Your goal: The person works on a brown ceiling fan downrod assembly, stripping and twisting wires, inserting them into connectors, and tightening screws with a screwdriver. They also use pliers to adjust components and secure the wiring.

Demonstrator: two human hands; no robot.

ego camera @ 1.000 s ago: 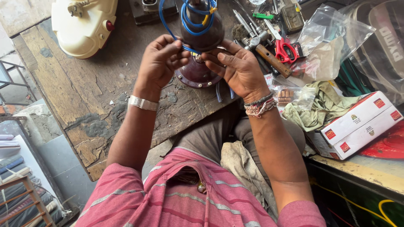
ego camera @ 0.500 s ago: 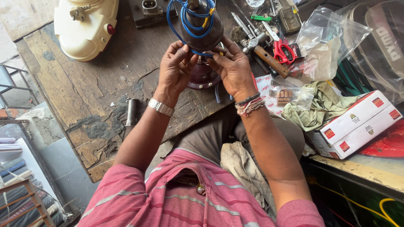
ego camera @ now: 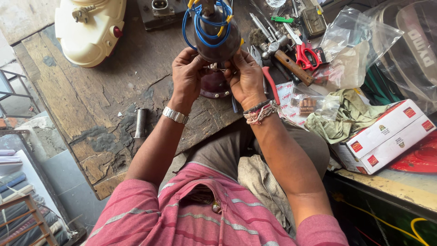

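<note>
2 hands point(ego camera: 217, 75) gripping rounded dark metal motor point(ego camera: 217, 43), coiled blue wires point(ego camera: 205, 23)

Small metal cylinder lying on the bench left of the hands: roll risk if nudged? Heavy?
The small metal cylinder lies on its side, so a sideways nudge would probably roll it, though the cracked, rough wooden bench should stop it soon. It looks like solid or thick-walled metal, so likely heavy for its size, and rigid. The left hand is well clear of it.

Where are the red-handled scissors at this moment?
In the head view the red-handled scissors lie on the workbench to the right of the right hand, next to the wooden-handled hammer and a clear plastic bag.
</note>
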